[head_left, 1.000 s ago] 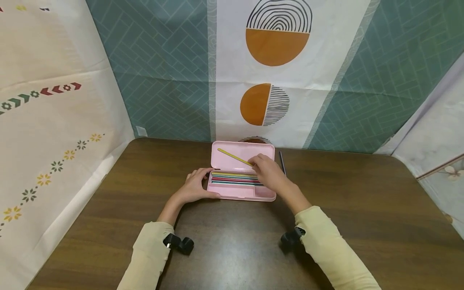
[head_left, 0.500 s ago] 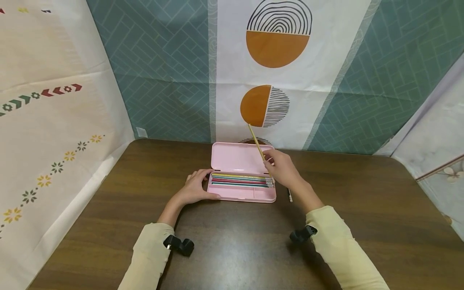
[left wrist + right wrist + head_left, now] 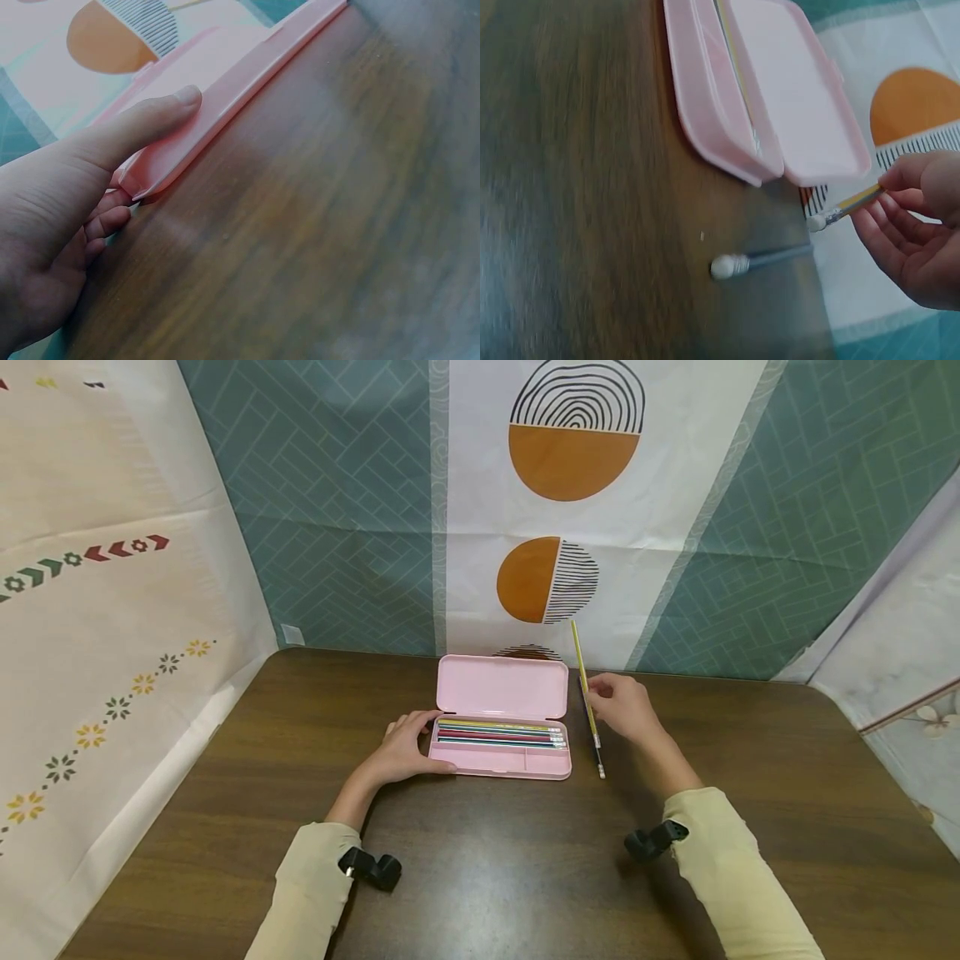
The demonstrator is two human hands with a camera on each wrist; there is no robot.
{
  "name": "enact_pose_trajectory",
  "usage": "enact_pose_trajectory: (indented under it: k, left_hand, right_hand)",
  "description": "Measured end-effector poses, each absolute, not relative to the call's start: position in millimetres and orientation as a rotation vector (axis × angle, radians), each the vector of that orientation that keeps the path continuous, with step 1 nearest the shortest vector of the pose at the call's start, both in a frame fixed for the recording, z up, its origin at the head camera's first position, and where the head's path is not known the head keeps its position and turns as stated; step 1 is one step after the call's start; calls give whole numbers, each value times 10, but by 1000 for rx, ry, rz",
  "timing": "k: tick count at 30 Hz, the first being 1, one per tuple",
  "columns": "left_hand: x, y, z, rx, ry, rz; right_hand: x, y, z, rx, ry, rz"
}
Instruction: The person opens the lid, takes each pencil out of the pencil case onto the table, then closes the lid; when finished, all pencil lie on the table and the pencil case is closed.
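A pink pencil case [image 3: 502, 683] lies with its lid raised near the table's far edge. Several coloured pencils [image 3: 491, 733] lie side by side in its long compartment. My left hand [image 3: 401, 750] holds the left end of the case, thumb along the front wall [image 3: 169, 154] and fingers around the side. To the right of the case, my right hand [image 3: 624, 706] pinches a yellow pencil [image 3: 581, 652] between thumb and fingers. Its white eraser end points toward me in the right wrist view. Close beneath it, a dark pencil [image 3: 772, 257] with a white eraser lies on the table.
The brown wooden table [image 3: 480, 877] extends around the case. Behind it hangs a patterned cloth [image 3: 360, 527] down to the table's far edge. Pale printed cloths hang at the left [image 3: 112, 652] and right [image 3: 915, 677].
My right hand has moved right, from over the case to beside it, carrying the yellow pencil. The pencil has swung nearly parallel to the dark one. My left hand has stayed put.
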State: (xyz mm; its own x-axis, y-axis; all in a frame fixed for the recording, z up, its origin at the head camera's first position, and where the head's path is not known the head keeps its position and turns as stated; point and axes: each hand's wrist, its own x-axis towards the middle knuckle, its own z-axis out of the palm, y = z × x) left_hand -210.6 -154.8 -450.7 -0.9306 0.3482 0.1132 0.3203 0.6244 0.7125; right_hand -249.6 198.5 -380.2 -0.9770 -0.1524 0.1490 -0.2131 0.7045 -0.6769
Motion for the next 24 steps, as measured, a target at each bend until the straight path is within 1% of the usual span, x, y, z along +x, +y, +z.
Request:
enact_pose_trajectory:
  k: [10, 24]
  left_hand:
    - [-2099, -1555, -4505, 585, 2803, 1215]
    - [-2101, -1543, -4504, 576, 2804, 1224]
  right_hand:
    - [-2442, 2240, -3890, 162, -2981, 1218]
    - [-2373, 2304, -4055, 175, -3058, 1229]
